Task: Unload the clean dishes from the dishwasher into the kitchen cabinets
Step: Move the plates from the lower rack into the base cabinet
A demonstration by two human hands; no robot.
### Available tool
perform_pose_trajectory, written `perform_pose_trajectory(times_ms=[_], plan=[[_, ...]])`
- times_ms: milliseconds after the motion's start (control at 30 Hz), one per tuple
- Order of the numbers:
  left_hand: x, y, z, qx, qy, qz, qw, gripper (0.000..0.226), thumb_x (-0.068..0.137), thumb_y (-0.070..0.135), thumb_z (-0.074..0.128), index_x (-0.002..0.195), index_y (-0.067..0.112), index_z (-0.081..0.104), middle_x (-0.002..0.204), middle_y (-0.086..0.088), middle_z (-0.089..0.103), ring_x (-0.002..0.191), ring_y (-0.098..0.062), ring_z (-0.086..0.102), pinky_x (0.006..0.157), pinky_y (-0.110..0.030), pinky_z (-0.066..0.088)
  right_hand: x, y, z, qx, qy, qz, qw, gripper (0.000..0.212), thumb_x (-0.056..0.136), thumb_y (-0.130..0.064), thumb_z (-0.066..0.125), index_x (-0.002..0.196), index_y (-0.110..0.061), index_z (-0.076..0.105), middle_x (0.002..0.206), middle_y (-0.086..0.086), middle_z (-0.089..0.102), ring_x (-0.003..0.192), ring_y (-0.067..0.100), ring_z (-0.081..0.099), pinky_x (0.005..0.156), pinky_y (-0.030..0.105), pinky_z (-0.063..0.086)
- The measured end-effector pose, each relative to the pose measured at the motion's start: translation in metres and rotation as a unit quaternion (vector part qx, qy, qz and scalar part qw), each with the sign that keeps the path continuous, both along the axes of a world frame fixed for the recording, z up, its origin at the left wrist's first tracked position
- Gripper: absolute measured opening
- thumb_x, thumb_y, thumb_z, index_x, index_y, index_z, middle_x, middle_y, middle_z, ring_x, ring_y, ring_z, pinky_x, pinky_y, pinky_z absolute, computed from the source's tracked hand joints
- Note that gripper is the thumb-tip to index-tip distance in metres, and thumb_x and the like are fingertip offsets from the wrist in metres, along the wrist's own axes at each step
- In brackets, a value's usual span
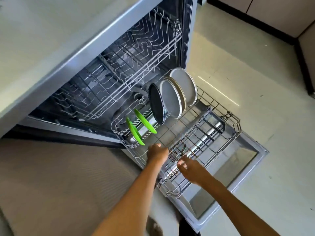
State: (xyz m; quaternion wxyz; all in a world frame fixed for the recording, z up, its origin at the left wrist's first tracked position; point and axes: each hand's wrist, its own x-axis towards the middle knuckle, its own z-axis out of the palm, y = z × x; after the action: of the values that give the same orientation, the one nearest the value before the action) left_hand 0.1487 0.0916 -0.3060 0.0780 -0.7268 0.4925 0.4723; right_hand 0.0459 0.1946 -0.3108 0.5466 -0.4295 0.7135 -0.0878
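Observation:
The dishwasher stands open with its lower rack pulled out over the lowered door. Upright in the rack stand two green plates, a dark plate and three pale grey plates. My left hand reaches over the rack's near rim, fingers curled, close to the green plates. My right hand hovers over the rack's front part with fingers loosely bent, near a small basket. Neither hand visibly holds a dish.
The upper rack sits inside the dishwasher with no dishes visible in it. A pale countertop runs above the machine. Tiled floor lies to the right, with cabinet fronts beyond.

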Motion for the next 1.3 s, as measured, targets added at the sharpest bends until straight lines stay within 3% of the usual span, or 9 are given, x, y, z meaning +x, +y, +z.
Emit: perform_pose_trajectory(times_ms=[167, 300, 433, 633, 733, 867, 1000, 1100, 1300], plan=[[0.023, -0.040, -0.012, -0.009, -0.056, -0.036, 0.998, 0.059, 0.075, 0.022, 0.047, 0.134, 0.013, 0.051, 0.136, -0.014, 0.050, 0.118, -0.032, 0.054, 0.099, -0.046, 0.046, 0.008, -0.014, -0.020, 0.015, 0.009, 0.042, 0.999, 0.034, 0.099, -0.029, 0.042, 0.126, -0.010, 0.052, 0.129, 0.011, 0.058, 0.112, 0.022, 0.058, 0.096, 0.031, 0.047], [0.037, -0.069, -0.018, 0.088, -0.148, -0.173, 0.970, 0.057, 0.091, 0.029, 0.047, 0.146, 0.024, 0.033, 0.156, -0.013, 0.014, 0.142, -0.033, 0.022, 0.113, -0.047, 0.030, 0.011, -0.032, -0.037, 0.011, 0.015, 0.042, 0.999, 0.034, 0.099, -0.028, 0.043, 0.127, -0.010, 0.052, 0.132, 0.010, 0.055, 0.117, 0.021, 0.054, 0.099, 0.031, 0.044], [0.047, -0.100, -0.033, 0.100, -0.203, -0.206, 0.952, 0.064, 0.094, 0.031, 0.046, 0.151, 0.022, 0.017, 0.157, -0.020, 0.002, 0.144, -0.038, 0.010, 0.116, -0.047, 0.022, 0.016, -0.049, -0.056, 0.014, 0.023, 0.053, 0.998, 0.050, 0.098, -0.029, 0.047, 0.143, -0.012, 0.034, 0.146, 0.012, 0.041, 0.129, 0.025, 0.047, 0.109, 0.035, 0.039], [0.054, -0.125, -0.073, -0.005, -0.131, -0.062, 0.989, 0.069, 0.083, 0.021, 0.057, 0.145, 0.025, 0.029, 0.134, -0.023, 0.046, 0.117, -0.040, 0.052, 0.096, -0.044, 0.048, 0.024, -0.092, -0.081, -0.016, -0.019, 0.013, 1.000, 0.074, 0.091, -0.019, 0.058, 0.150, -0.015, 0.015, 0.154, 0.013, 0.027, 0.132, 0.028, 0.043, 0.110, 0.033, 0.033], [0.057, -0.131, -0.091, -0.059, -0.084, -0.016, 0.995, 0.091, 0.080, 0.007, 0.057, 0.149, 0.034, 0.004, 0.132, -0.025, 0.047, 0.117, -0.045, 0.051, 0.092, -0.052, 0.050, 0.031, -0.123, -0.096, -0.046, -0.041, -0.016, 0.998, 0.077, 0.089, -0.013, 0.059, 0.150, -0.017, 0.013, 0.156, 0.010, 0.021, 0.130, 0.027, 0.044, 0.105, 0.027, 0.034], [0.063, -0.138, -0.104, -0.118, -0.037, 0.014, 0.992, 0.089, 0.081, -0.008, 0.053, 0.148, 0.030, 0.009, 0.138, -0.016, 0.046, 0.117, -0.037, 0.052, 0.095, -0.043, 0.048, 0.042, -0.158, -0.118, -0.054, -0.032, -0.021, 0.998, 0.083, 0.087, -0.017, 0.064, 0.151, -0.018, 0.011, 0.155, 0.012, 0.025, 0.131, 0.028, 0.044, 0.108, 0.033, 0.034], [0.073, -0.148, -0.120, -0.126, -0.023, -0.014, 0.992, 0.092, 0.074, -0.011, 0.054, 0.147, 0.030, 0.015, 0.140, -0.018, 0.043, 0.118, -0.038, 0.052, 0.096, -0.046, 0.048, 0.051, -0.181, -0.134, -0.045, -0.024, -0.011, 0.999, 0.071, 0.091, -0.022, 0.059, 0.149, -0.017, 0.020, 0.145, 0.018, 0.042, 0.122, 0.032, 0.052, 0.107, 0.042, 0.040], [0.073, -0.152, -0.127, -0.121, -0.051, -0.081, 0.988, 0.097, 0.077, -0.012, 0.052, 0.151, 0.031, 0.007, 0.151, -0.019, 0.027, 0.132, -0.039, 0.039, 0.105, -0.050, 0.039, 0.056, -0.195, -0.148, -0.034, 0.028, -0.020, 0.999, 0.045, 0.094, -0.025, 0.052, 0.136, -0.012, 0.045, 0.125, 0.020, 0.059, 0.110, 0.034, 0.059, 0.095, 0.042, 0.048], [0.064, -0.148, -0.115, -0.104, -0.114, -0.046, 0.987, 0.046, 0.089, -0.005, 0.040, 0.134, 0.004, 0.046, 0.144, -0.024, 0.027, 0.120, -0.042, 0.047, 0.105, -0.038, 0.039, 0.059, -0.200, -0.144, -0.086, 0.098, 0.004, 0.991, 0.029, 0.095, -0.025, 0.050, 0.121, -0.018, 0.059, 0.106, 0.011, 0.067, 0.097, 0.028, 0.063, 0.094, 0.042, 0.048]])
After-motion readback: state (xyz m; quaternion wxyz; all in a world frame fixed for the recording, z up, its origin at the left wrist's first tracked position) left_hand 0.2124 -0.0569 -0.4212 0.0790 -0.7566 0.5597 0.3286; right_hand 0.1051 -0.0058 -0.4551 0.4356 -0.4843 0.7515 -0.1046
